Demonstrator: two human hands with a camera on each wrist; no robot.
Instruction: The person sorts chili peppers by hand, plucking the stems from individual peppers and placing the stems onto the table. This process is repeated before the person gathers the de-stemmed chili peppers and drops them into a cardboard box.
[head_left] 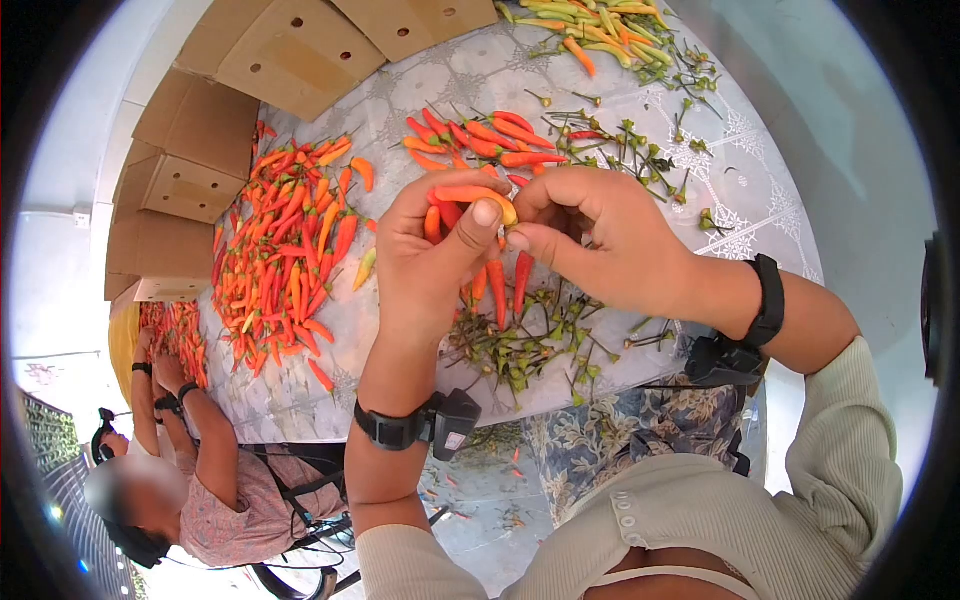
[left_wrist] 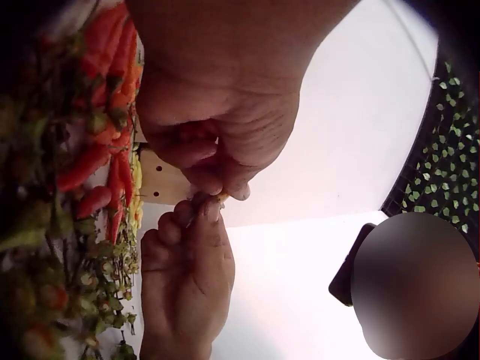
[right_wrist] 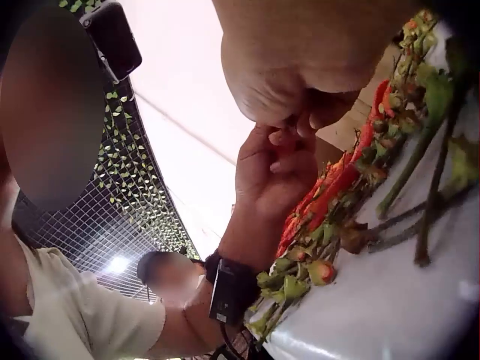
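a person's left hand (head_left: 425, 250) grips slim, glossy red chilies (head_left: 445, 212) above the patterned table (head_left: 780, 190), thumb clamped over an orange chili (head_left: 465, 193). the right hand (head_left: 600, 240) pinches its end. stem-pulling looks to be the step in hand, and the next move calls for a short, firm tug. wiry green stems (head_left: 520, 345) lie heaped below.

Glossy smooth chillies (head_left: 285, 235), matt cardboard boxes (head_left: 195, 150), patterned tablecloth (head_left: 745, 190)
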